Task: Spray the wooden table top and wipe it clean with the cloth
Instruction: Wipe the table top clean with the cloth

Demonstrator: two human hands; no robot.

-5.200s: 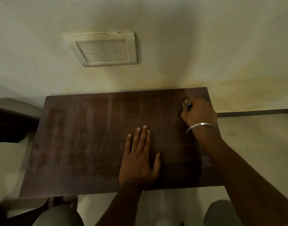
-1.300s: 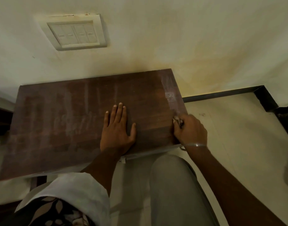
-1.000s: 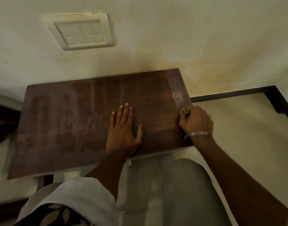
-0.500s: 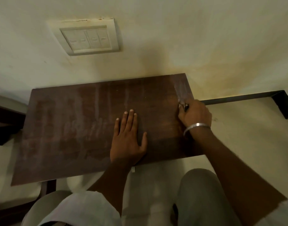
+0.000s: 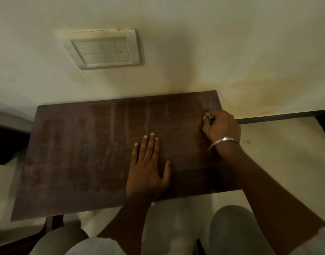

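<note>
The dark wooden table top (image 5: 84,153) stands against the wall and shows pale streaks and smears across its left and middle. My left hand (image 5: 148,168) lies flat on it near the front edge, fingers straight and together. At the far right corner my right hand (image 5: 220,127), with a metal bangle on the wrist, is curled into a fist on the surface. It grips a small wad of cloth (image 5: 209,118), of which only a dark and pale bit peeks out by the fingertips. No spray bottle is in view.
A white switch plate (image 5: 104,50) sits on the wall above the table. A dark skirting strip (image 5: 286,116) runs along the floor to the right. Dark furniture (image 5: 5,142) stands left of the table. My knees (image 5: 235,230) are below the front edge.
My right hand has slid with the cloth along the right edge, from near the front towards the far right corner. My left hand has stayed flat in place.
</note>
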